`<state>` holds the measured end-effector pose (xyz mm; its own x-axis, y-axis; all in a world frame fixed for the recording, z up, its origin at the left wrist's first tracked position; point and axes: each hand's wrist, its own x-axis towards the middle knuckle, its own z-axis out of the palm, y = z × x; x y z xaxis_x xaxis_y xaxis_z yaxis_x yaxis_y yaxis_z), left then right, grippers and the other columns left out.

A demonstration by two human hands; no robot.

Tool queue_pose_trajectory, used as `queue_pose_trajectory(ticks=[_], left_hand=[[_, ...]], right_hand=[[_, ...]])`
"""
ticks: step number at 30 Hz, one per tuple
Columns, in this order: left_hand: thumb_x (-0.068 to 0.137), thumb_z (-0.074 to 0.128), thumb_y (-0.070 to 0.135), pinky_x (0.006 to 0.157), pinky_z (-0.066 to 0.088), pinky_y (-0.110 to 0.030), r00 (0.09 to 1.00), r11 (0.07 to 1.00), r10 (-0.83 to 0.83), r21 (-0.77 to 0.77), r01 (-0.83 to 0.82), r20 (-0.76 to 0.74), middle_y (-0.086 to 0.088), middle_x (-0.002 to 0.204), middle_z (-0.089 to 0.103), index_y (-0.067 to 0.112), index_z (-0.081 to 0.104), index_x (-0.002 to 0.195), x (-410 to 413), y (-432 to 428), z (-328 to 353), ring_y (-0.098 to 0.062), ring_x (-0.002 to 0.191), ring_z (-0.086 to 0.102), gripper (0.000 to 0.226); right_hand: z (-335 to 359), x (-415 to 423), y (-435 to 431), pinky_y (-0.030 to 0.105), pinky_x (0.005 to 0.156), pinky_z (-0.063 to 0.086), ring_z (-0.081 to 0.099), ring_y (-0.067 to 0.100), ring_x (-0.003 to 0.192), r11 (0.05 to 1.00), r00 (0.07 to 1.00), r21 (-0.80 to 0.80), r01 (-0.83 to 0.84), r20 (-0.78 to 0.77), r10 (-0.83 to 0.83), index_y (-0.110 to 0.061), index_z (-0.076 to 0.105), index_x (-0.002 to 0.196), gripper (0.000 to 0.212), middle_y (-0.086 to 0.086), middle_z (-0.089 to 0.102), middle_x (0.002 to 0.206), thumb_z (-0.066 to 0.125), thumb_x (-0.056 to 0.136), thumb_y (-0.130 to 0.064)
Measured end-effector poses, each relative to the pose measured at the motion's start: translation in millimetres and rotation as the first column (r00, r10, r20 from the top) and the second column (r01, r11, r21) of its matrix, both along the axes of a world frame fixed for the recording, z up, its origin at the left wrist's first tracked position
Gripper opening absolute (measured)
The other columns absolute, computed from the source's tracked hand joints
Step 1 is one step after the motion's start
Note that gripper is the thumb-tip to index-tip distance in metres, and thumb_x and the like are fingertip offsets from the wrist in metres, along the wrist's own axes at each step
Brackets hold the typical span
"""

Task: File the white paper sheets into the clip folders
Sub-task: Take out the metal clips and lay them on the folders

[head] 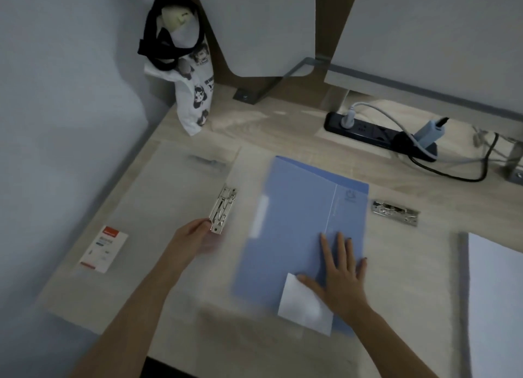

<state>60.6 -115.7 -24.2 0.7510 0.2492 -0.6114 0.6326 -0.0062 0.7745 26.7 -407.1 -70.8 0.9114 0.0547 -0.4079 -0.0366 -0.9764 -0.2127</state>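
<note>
Centrally, the blue clip folder point(305, 222) lies closed & flat on the desk point(283, 128), slightly blurred. A white sheet point(307, 307) shows at the folder's near edge, at 6 o'clock. Only a corner piece is visible, and I can't tell if it lies on the cover or sticks out from inside. The right hand point(343, 273) rests flat on the folder's near-right part, fingers straight & spread, thumb tip by the sheet's upper corner, gripping nothing.

At 9 o'clock from the blue folder is a silver metal clip point(223, 209), fixed on a clear folder point(158, 207) that lies open w/ one leaf spread to the left. The left hand point(195, 234) sits at the clip's near end, fingertips touching it. Motion blur there, so I can't tell whether it pinches the clip or only touches it.

At 3 o'clock, just beside the blue folder's right edge, a second metal clip point(394, 212) lies flat. At 4 o'clock, by the frame edge, is a stack of white paper point(498, 307), well apart from both hands.

Further out:
- label card point(103, 248) at 8 o'clock, on the clear leaf
- black pwr strip point(368, 130) at 1 o'clock, w/ plugs & cables
- printed cloth bag point(194, 100) at 11 o'clock, upright in the wall corner
</note>
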Motion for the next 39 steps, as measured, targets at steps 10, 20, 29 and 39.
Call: queue_pose_trajectory(ticks=[10, 20, 29, 39], left_hand=[[0.093, 0.050, 0.010, 0.056, 0.054, -0.015, 0.998, 0.988, 0.064, -0.142, -0.060, 0.027, 0.006, 0.076, 0.075, 0.005, 0.064, 0.105, -11.9, 3.1, -17.7, -0.003, 0.067, 0.069, 0.020], [0.086, 0.061, 0.024, 0.066, 0.053, -0.021, 0.995, 0.987, 0.046, -0.160, -0.031, 0.092, 0.007, 0.080, 0.075, 0.013, 0.068, 0.095, -14.0, 2.7, -19.4, -0.011, 0.076, 0.065, 0.016], [0.094, 0.039, 0.041, 0.040, 0.044, -0.008, 0.999, 0.985, -0.033, -0.170, 0.035, 0.014, 0.012, 0.059, 0.069, 0.026, 0.063, 0.075, 23.5, -9.6, -4.1, 0.006, 0.046, 0.060, 0.035], [0.082, 0.037, 0.070, 0.054, 0.036, -0.027, 0.991, 0.969, -0.093, 0.219, 0.113, -0.100, -0.003, 0.054, 0.048, 0.016, 0.042, 0.051, 89.2, -21.5, -0.9, -0.022, 0.049, 0.049, 0.063]], right_hand=[[-9.9, -3.0, -3.3, 0.049, 0.109, -0.020, -0.030, 0.016, 0.136, 0.999, 1.000, 0.036, 0.002, 0.031, -0.003, -0.045, -0.038, 0.128, 0.095, 0.000, -0.030, 0.147, -0.005, 0.053, -0.094], [-16.2, -1.9, 0.4, 0.042, 0.106, -0.028, -0.030, 0.013, 0.135, 1.000, 0.997, 0.025, 0.015, 0.070, -0.016, -0.042, -0.035, 0.131, 0.095, 0.002, -0.025, 0.149, -0.003, 0.058, -0.093], [-19.3, -2.9, -0.4, 0.052, 0.109, -0.016, -0.025, 0.019, 0.138, 1.000, 0.997, 0.017, 0.026, 0.076, -0.028, -0.041, -0.032, 0.133, 0.095, 0.003, -0.020, 0.151, -0.002, 0.059, -0.092], [-21.2, -3.6, 0.1, 0.057, 0.110, -0.004, -0.012, 0.021, 0.141, 0.999, 0.991, 0.004, 0.054, 0.126, -0.054, -0.033, -0.015, 0.144, 0.095, 0.010, -0.002, 0.154, 0.008, 0.069, -0.088]])
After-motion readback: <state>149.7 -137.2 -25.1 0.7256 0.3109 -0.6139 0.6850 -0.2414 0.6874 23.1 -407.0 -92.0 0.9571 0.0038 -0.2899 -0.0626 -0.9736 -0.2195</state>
